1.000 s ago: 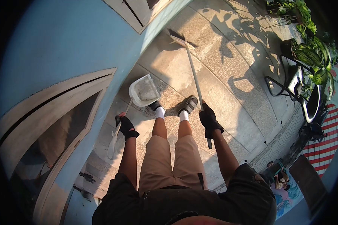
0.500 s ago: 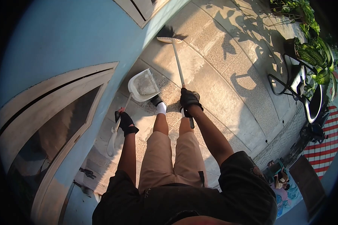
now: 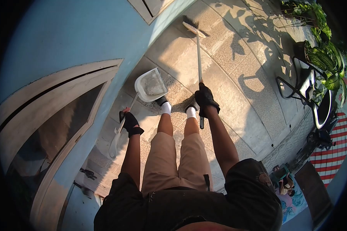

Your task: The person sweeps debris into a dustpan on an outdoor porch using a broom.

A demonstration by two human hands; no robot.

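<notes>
My right hand [image 3: 207, 101], in a black fingerless glove, is wrapped round the pole of a broom [image 3: 199, 57]. The broom's white head [image 3: 194, 29] with dark bristles rests on the sunlit floor ahead, near the blue wall. My left hand [image 3: 129, 122], gloved the same way, is closed on the long handle of a white dustpan [image 3: 150, 85]. The pan lies close over the floor, in front of my left foot, its open side turned toward the right. Its handle's flat end sticks out below my hand.
The blue wall [image 3: 88, 30] with a framed window [image 3: 65, 127] runs along the left. At the right stand a black-framed chair [image 3: 304, 82] and leafy potted plants [image 3: 327, 57]. A red-and-white striped surface [image 3: 329, 150] lies farther right. The tiled floor [image 3: 235, 111] stretches between.
The broom's head has swung to the right and away from the wall, and my right hand has moved right with the pole. The dustpan has shifted slightly right and up.
</notes>
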